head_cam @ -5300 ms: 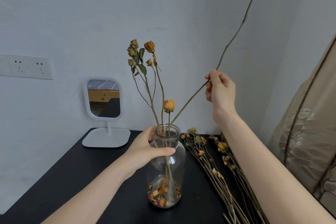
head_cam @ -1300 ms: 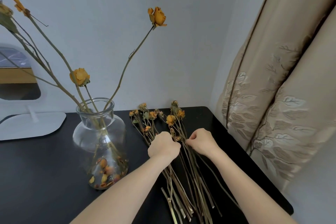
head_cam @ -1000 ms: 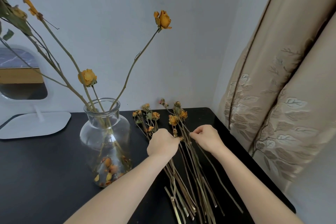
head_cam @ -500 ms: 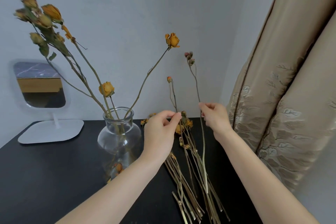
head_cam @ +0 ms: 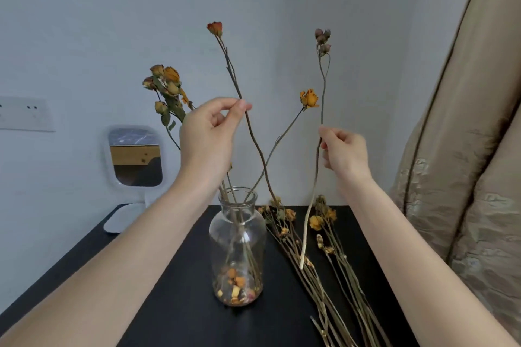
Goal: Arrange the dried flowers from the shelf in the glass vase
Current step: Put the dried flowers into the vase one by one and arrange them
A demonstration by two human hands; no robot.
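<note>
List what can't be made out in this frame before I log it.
Head view:
- Red-bud stem pinched by the left hand: lower end lost among the loose stems.
- Loose stems: cut ends run off the bottom edge.
- Glass vase: stem count unclear; stems overlap, left wrist covers some.
- Pale-bud stem in the right hand: buds too small to identify.
- Wall socket: cut by the left edge.

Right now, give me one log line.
left hand pinches red-bud stem | right hand pinches pink-bud stem | glass vase upright, neither inserted

Left hand [head_cam: 207, 138], right hand [head_cam: 345, 155] and forearms [head_cam: 141, 248] are bare.
</note>
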